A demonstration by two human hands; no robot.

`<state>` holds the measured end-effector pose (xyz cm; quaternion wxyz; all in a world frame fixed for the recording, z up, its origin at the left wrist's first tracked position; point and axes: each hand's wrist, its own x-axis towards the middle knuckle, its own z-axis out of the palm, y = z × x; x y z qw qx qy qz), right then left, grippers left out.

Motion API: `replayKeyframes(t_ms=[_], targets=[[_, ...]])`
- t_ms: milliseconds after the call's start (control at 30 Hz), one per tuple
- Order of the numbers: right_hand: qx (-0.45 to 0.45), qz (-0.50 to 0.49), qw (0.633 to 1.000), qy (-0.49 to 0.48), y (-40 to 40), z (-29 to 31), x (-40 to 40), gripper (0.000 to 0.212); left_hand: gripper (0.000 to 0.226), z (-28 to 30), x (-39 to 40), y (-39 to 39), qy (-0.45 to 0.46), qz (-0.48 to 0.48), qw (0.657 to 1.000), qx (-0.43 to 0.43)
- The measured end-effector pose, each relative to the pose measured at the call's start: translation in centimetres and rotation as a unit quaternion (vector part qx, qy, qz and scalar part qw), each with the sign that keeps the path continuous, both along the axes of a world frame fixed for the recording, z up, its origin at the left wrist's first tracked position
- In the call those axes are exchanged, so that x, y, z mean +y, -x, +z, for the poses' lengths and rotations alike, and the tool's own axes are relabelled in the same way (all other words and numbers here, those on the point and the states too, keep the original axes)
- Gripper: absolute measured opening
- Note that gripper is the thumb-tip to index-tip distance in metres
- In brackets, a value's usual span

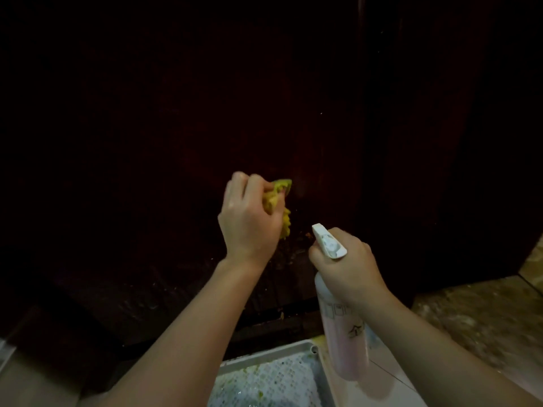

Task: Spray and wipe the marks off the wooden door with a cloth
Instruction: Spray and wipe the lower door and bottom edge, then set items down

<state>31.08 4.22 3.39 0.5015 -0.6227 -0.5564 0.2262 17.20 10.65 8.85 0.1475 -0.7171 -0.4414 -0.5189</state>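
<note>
A dark wooden door (pixel 176 118) fills most of the view. Pale smears and crumbs of dirt (pixel 296 248) show on its lower part. My left hand (pixel 249 218) grips a bunched yellow cloth (pixel 277 204) and holds it against the door, just above the marks. My right hand (pixel 349 262) is wrapped round the neck of a white and pink spray bottle (pixel 343 333), its white nozzle (pixel 318 230) pointing at the dirty patch. Much of the cloth is hidden by my fingers.
A white perforated tray (pixel 273 377) with greenish residue lies on the floor below my arms, close to the door's bottom edge. Brown speckled floor tiles (pixel 476 318) lie to the right. The door frame (pixel 411 142) runs up at the right.
</note>
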Motion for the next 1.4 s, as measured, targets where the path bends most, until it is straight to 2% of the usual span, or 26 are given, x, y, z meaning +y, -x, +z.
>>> replayKeyframes(t_ms=[67,167,333,433,533,700,800,933,1167,1267,1400], targets=[[-0.011,0.0,1.0,-0.01,0.1,0.2,0.2,0.032,0.018,1.6,0.3,-0.2,-0.004,0.003,0.999,-0.035],[0.0,0.016,1.0,0.001,0.5,0.2,0.4,0.034,0.019,2.2,0.6,-0.6,0.01,0.031,0.999,-0.024],[0.016,0.097,0.993,0.061,-0.1,-0.2,0.4,0.015,0.021,1.7,0.9,-1.0,-0.013,0.053,0.999,-0.005],[0.033,0.121,0.989,0.072,-0.5,-0.5,0.2,0.02,0.021,1.4,0.9,-1.3,-0.012,0.046,0.999,0.007],[0.007,0.087,0.995,0.057,-0.8,-0.6,-0.1,0.018,0.021,0.9,0.8,-1.7,-0.006,0.043,0.999,0.012],[-0.016,0.013,0.999,0.039,-1.2,0.0,-0.3,0.034,0.021,0.4,0.9,-1.9,-0.002,0.047,0.999,0.019],[0.036,0.041,0.997,0.057,-1.4,0.3,-0.5,0.028,0.02,0.2,0.8,-2.0,0.006,0.049,0.998,0.029],[0.033,0.094,0.992,0.082,-1.3,0.4,-0.8,0.011,0.021,0.2,0.6,-2.1,0.015,0.055,0.998,0.025],[-0.064,0.035,0.994,0.079,-1.8,-0.2,-1.2,0.03,0.02,0.3,0.6,-2.1,0.024,0.054,0.998,0.016],[-0.042,0.043,0.994,0.088,-1.9,-0.3,-1.2,0.033,0.021,0.3,0.6,-2.0,0.016,0.052,0.998,0.019],[0.01,0.066,0.992,0.105,-2.1,-0.7,-1.3,0.023,0.02,-0.5,0.5,-1.8,0.012,0.049,0.997,0.051]])
